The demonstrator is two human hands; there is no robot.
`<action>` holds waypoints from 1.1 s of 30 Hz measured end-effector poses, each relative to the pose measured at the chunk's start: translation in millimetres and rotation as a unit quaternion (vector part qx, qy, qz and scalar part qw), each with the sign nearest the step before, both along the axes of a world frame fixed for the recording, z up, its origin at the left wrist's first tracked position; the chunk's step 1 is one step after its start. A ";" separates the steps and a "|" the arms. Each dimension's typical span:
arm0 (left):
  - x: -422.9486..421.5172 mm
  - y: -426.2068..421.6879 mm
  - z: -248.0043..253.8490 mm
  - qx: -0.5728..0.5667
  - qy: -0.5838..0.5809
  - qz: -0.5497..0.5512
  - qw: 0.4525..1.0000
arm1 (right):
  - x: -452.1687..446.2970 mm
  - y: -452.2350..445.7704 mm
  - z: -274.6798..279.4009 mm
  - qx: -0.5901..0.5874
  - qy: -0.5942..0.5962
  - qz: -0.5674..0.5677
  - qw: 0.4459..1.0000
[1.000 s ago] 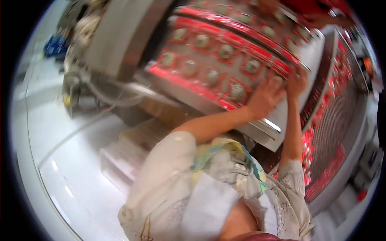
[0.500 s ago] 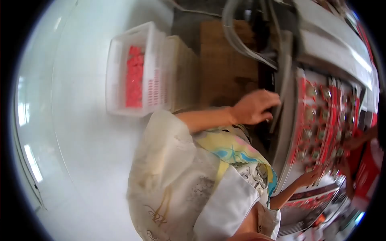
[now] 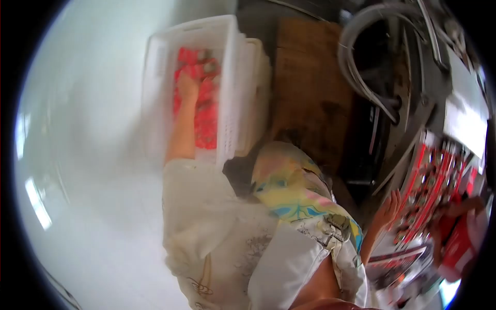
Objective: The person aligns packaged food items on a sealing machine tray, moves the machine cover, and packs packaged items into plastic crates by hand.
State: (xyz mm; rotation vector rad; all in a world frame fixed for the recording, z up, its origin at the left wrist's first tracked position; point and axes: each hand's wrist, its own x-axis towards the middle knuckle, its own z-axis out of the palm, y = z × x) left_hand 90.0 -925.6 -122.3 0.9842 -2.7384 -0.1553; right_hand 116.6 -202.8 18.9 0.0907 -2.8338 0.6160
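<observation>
My left hand (image 3: 188, 88) reaches down into a white plastic basket (image 3: 231, 98) at the upper left. It lies among small red packets (image 3: 206, 121) piled there; its fingers are blurred and partly hidden, so I cannot make out whether it grips one. At the right, my right hand (image 3: 388, 211) has its fingers stretched out and holds nothing. It is beside the near edge of rows of red-edged clear packs (image 3: 431, 186) on the machine.
Another person in red (image 3: 457, 240) is at the far right, arms by the packs. Behind the basket stand a cream crate (image 3: 256, 93) and a brown board (image 3: 310, 88). A clear looped hose (image 3: 349, 57) hangs by the machine. Pale floor (image 3: 98, 206) lies to the left.
My left hand has swung left from near the machine's edge into the basket. My right hand has drawn back from the packs, fingers straightened. The view has shifted.
</observation>
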 end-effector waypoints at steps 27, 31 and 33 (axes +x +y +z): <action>-62.9 -116.6 -22.0 -0.079 -0.255 0.119 0.956 | 47.1 -96.7 -44.3 -0.179 -0.236 -0.028 0.955; -55.8 -107.3 23.9 -0.041 -0.138 0.175 0.974 | 42.0 -94.9 -43.3 -0.207 -0.207 -0.016 0.956; -59.9 -93.2 57.9 0.010 -0.009 0.205 0.979 | 38.4 -89.3 -42.5 -0.230 -0.206 -0.009 0.951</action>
